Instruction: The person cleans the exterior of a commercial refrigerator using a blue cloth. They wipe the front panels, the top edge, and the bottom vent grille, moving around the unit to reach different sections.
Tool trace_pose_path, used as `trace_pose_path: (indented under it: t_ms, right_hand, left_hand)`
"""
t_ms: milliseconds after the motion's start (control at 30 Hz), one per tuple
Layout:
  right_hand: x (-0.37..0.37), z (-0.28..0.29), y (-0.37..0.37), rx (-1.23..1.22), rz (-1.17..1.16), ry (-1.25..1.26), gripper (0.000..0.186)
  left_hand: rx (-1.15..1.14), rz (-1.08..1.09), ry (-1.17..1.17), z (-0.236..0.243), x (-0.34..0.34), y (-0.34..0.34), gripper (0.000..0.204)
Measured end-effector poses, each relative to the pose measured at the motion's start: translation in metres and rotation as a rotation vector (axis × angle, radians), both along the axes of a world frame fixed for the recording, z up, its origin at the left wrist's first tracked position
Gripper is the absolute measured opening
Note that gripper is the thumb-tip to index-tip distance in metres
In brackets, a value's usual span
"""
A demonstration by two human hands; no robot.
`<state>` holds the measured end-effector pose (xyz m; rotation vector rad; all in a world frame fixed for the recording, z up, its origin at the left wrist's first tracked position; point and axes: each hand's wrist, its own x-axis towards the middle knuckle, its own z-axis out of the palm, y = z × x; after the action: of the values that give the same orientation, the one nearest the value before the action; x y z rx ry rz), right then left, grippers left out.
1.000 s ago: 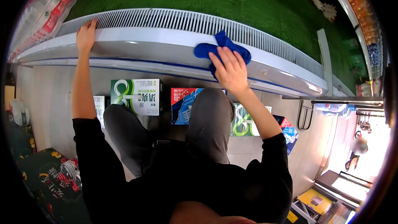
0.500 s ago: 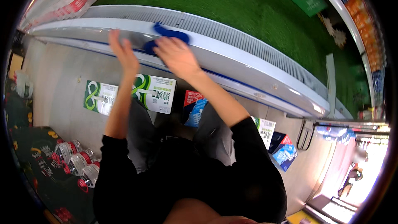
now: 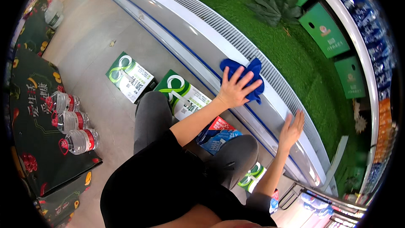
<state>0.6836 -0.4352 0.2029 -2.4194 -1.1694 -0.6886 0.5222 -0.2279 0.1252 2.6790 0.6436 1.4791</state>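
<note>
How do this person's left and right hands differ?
The left hand lies on a blue cloth; the right hand has no cloth. The left hand's fingers are spread wide, while the right hand's fingers are closer together. Both hands have outstretched fingers and are at the display's white rim.

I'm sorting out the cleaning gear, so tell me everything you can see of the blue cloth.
The blue cloth is plain, deep blue and soft-looking, like fabric. It lies crumpled, with folds bulging out around the spread fingers of the left hand, which covers its middle. It lies over the display case's curved edge, beside the white slotted grille. Its underside is hidden.
</note>
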Motion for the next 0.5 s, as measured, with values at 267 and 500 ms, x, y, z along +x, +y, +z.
trace_pose_path:
  t_ms: [267,500]
  right_hand:
    - [-0.01,-0.009,0.014,-0.053,-0.013,-0.074,0.037]
    - [-0.007,-0.01,0.012,-0.05,-0.043,-0.089,0.04]
  left_hand:
    - [-0.198,0.281,-0.21,0.033,-0.081,0.169,0.049]
    - [-0.403,0.673,-0.278,0.044,-0.155,0.392,0.06]
